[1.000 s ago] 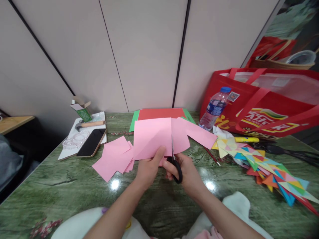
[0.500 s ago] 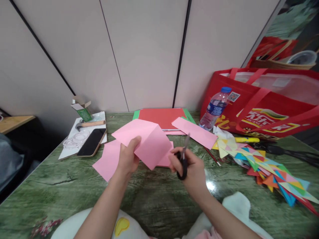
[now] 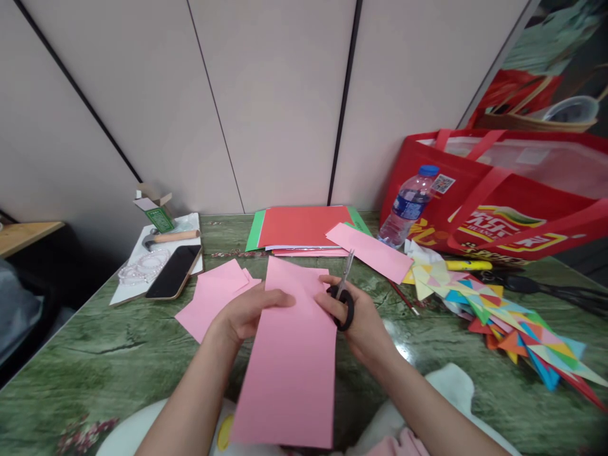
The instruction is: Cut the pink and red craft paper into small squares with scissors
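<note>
A long pink paper sheet [image 3: 292,373] hangs lengthwise toward me, its near end over my lap. My left hand [image 3: 251,310] grips its left edge, thumb on top and fingers underneath. On the other side, my right hand [image 3: 354,310] holds black-handled scissors [image 3: 342,294] with the blades pointing up and away from the sheet. That hand's thumb and fingertips also touch the sheet's right edge. Loose pink paper pieces [image 3: 216,291] lie on the table beyond my left hand. A folded-looking pink strip [image 3: 370,250] rests farther back on the right.
Red and green paper sheets [image 3: 306,227] are stacked by the wall. At left lie a phone [image 3: 174,272], a hammer [image 3: 173,236] and a small box [image 3: 159,212]. At right stand a water bottle [image 3: 406,206] and a red bag [image 3: 498,190], near colourful folded paper [image 3: 517,323].
The pink sheet has swung from a bent, raised position to hanging lengthwise toward me. My left hand has shifted slightly right, and my right hand has come to the sheet's edge.
</note>
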`<move>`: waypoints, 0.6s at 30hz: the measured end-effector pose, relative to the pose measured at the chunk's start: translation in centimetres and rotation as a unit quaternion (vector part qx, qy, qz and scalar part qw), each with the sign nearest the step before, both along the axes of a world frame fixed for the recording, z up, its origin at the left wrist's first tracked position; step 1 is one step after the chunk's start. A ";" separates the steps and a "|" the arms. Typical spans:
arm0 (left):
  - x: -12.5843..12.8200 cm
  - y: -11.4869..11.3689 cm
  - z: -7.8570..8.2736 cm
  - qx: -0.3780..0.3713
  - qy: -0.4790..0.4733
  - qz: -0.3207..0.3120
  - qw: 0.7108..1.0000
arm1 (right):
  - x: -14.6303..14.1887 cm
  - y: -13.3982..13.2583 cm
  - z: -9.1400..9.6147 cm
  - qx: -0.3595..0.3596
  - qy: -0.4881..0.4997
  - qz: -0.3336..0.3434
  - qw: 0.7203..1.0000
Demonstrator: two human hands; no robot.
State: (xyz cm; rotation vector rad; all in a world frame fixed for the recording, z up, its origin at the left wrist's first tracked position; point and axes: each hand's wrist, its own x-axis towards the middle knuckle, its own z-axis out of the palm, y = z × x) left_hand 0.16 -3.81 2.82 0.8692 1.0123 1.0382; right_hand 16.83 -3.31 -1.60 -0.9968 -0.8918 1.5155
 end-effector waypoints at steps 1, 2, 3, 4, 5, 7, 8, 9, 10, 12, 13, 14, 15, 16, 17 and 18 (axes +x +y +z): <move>0.1 0.0 0.0 -0.028 -0.014 -0.037 0.999 | 0.0 0.1 0.1 -0.019 0.025 0.005 0.999; 0.2 0.1 0.0 -0.051 -0.030 -0.060 0.996 | 0.1 0.1 0.1 -0.038 0.053 0.006 0.998; 0.3 0.3 0.0 -0.063 -0.043 -0.070 0.995 | 0.1 0.2 0.2 -0.058 0.081 0.004 0.995; 0.3 0.5 -0.1 -0.059 -0.049 -0.061 0.995 | 0.1 0.3 0.2 -0.076 0.109 -0.002 0.991; 0.4 0.7 -0.3 -0.046 -0.043 -0.044 0.997 | 0.2 0.5 0.2 -0.092 0.137 -0.008 0.986; 0.5 1.1 -1.0 -0.008 -0.010 -0.005 1.000 | 0.3 0.9 -0.1 -0.122 0.197 -0.017 0.973; 0.6 1.1 -1.4 0.012 0.012 0.011 1.000 | 0.3 1.1 -0.3 -0.134 0.226 -0.025 0.964; 0.8 1.1 -1.7 0.030 0.028 0.023 0.999 | 0.4 1.3 -0.5 -0.144 0.251 -0.037 0.956; 1.1 1.0 -2.0 0.044 0.041 0.030 0.998 | 0.4 1.5 -0.7 -0.151 0.270 -0.054 0.949; 1.7 0.5 -2.3 0.075 0.066 0.029 0.995 | 0.5 1.8 -1.0 -0.151 0.293 -0.086 0.940; 2.1 0.2 -2.3 0.096 0.087 0.015 0.991 | 0.5 1.9 -1.0 -0.140 0.299 -0.095 0.939; 2.5 -0.1 -2.3 0.120 0.111 -0.007 0.986 | 0.5 1.9 -0.9 -0.124 0.302 -0.097 0.940; 2.8 -0.3 -2.3 0.151 0.142 -0.038 0.978 | 0.5 1.8 -0.8 -0.106 0.301 -0.096 0.943; 3.2 -0.5 -2.3 0.172 0.162 -0.059 0.970 | 0.5 1.7 -0.7 -0.088 0.295 -0.094 0.947; 3.4 -0.6 -2.3 0.181 0.175 -0.057 0.966 | 0.5 1.5 -0.5 -0.072 0.286 -0.094 0.951; 3.6 -0.6 -2.4 0.179 0.183 -0.028 0.966 | 0.5 1.3 -0.3 -0.060 0.275 -0.096 0.955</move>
